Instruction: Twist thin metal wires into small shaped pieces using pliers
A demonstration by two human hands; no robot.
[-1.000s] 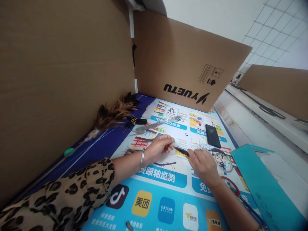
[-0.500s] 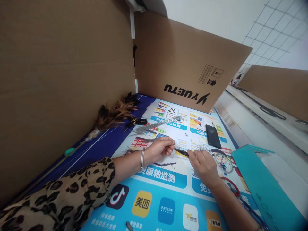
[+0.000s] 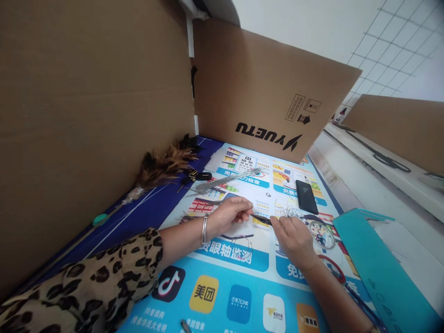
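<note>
My left hand [image 3: 231, 212] is pinched shut on one end of a thin dark strip [image 3: 261, 218], just above the printed poster mat [image 3: 239, 277]. My right hand [image 3: 292, 236] grips the strip's other end with closed fingers. A silver bangle circles my left wrist, and the sleeve has a leopard print. Bent thin wire pieces [image 3: 243, 241] lie on the mat below the hands. A small tangle of wires [image 3: 289, 212] sits just beyond my right hand.
A bundle of straight metal wires [image 3: 227, 179] lies farther back. A black phone [image 3: 306, 196] rests at the right. A feather duster [image 3: 163, 165] lies along the left cardboard wall [image 3: 86, 115]. A YUETU cardboard panel [image 3: 270, 88] stands behind. A teal folder [image 3: 378, 268] sits at right.
Both hands have stayed almost still on the strip; my left fingers shifted slightly along it.
</note>
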